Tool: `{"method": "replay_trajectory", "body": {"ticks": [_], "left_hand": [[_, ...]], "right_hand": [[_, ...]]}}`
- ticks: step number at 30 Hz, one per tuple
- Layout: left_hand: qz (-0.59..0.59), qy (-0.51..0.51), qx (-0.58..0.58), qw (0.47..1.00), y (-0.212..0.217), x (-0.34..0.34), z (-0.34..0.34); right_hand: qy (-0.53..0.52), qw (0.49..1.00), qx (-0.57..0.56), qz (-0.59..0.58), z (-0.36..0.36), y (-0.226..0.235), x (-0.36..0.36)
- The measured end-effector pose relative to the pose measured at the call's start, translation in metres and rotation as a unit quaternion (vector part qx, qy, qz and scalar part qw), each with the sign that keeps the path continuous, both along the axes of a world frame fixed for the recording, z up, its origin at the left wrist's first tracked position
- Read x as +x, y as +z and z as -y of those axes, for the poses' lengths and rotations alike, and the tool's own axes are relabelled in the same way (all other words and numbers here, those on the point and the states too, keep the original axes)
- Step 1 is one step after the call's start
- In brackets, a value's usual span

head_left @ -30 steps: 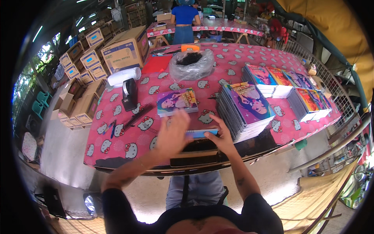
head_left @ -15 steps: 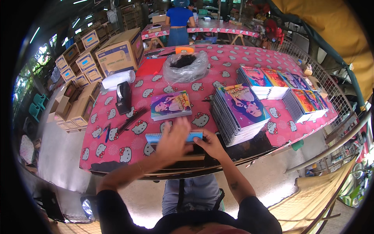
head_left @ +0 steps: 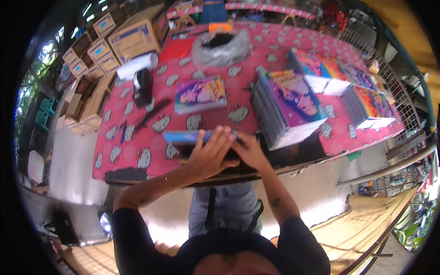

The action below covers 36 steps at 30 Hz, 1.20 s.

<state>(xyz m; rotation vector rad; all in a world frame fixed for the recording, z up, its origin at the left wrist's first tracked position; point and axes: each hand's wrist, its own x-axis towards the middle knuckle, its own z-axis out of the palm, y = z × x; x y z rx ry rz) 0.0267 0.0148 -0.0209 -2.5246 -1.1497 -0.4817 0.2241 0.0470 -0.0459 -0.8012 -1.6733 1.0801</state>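
Observation:
A blue-covered notebook point(head_left: 181, 136) is at the table's near edge, a row of small holes or coils along its long side. My left hand point(head_left: 211, 153) lies across it with fingers stretched out and hides its middle. At its right end my right hand point(head_left: 250, 151) is closed on it, fingers curled and partly hidden. Beyond it lies a small stack of colourful-covered notebooks point(head_left: 200, 94). Just right of my right hand stands a tall stack of spiral notebooks point(head_left: 293, 103), black coils facing left.
Several more notebook stacks point(head_left: 321, 68) stand at the right. A plastic bag of black coils point(head_left: 220, 46), a red sheet point(head_left: 178, 50), a black tape dispenser point(head_left: 143, 87), a white roll point(head_left: 136, 66) and loose black coils point(head_left: 153, 113) lie farther off. Cardboard boxes point(head_left: 137, 39) rise at the left.
My view has tilted downward, so the table sits higher in it. My left hand, blurred above the blue notebook before, now rests flat over it. My right hand stays at the right end.

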Motion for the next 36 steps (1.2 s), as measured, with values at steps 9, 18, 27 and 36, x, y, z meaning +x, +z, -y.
{"method": "replay_trajectory", "body": {"ticks": [9,18,27,36], "left_hand": [[0.195,-0.026,-0.020,0.980,0.042,0.001,-0.018],[0.248,-0.004,-0.023,0.968,0.041,0.003,-0.012],[0.215,0.000,0.022,0.976,0.033,0.009,-0.002],[0.217,-0.009,0.025,0.976,0.031,0.011,-0.004]], "right_hand": [[-0.008,0.995,-0.036,-0.087,0.001,0.008,0.006],[0.070,0.997,-0.028,0.030,-0.022,0.044,0.026],[-0.080,0.984,0.072,0.142,-0.017,0.049,0.010],[-0.118,0.986,0.067,0.093,0.000,0.045,0.009]]}}
